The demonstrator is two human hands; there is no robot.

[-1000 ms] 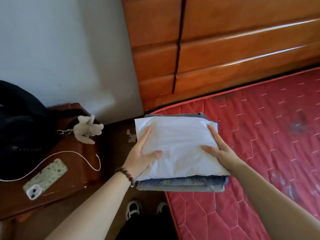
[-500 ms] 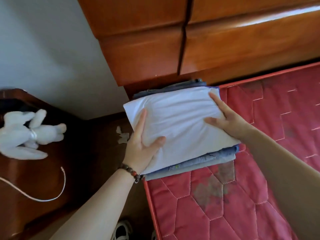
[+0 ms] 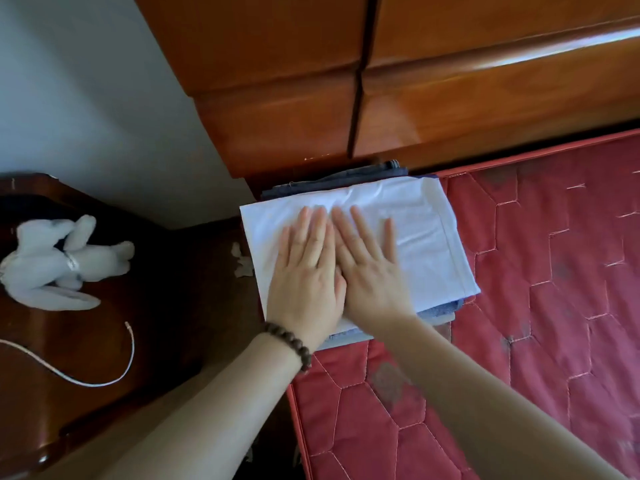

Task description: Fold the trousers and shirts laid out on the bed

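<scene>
A stack of folded clothes sits on the top left corner of the red mattress point(image 3: 540, 306), against the wooden headboard point(image 3: 450, 109). A folded white shirt point(image 3: 422, 237) lies on top. Blue and grey folded garments point(image 3: 446, 308) show under its near edge, and dark denim point(image 3: 360, 176) sticks out at the far edge. My left hand point(image 3: 306, 271), with a bead bracelet on the wrist, and my right hand point(image 3: 369, 268) lie flat side by side on the white shirt, palms down, fingers straight and holding nothing.
A dark wooden bedside table point(image 3: 79, 358) stands to the left, with a white plush toy point(image 3: 59, 261) and a white cable point(image 3: 104, 375) on it. White scraps point(image 3: 242, 265) lie in the dark gap between table and bed. A grey wall point(image 3: 79, 91) is behind.
The stack now rests on the mattress corner by the headboard. Both hands have let go of its sides and moved onto the middle of the white shirt, lying flat.
</scene>
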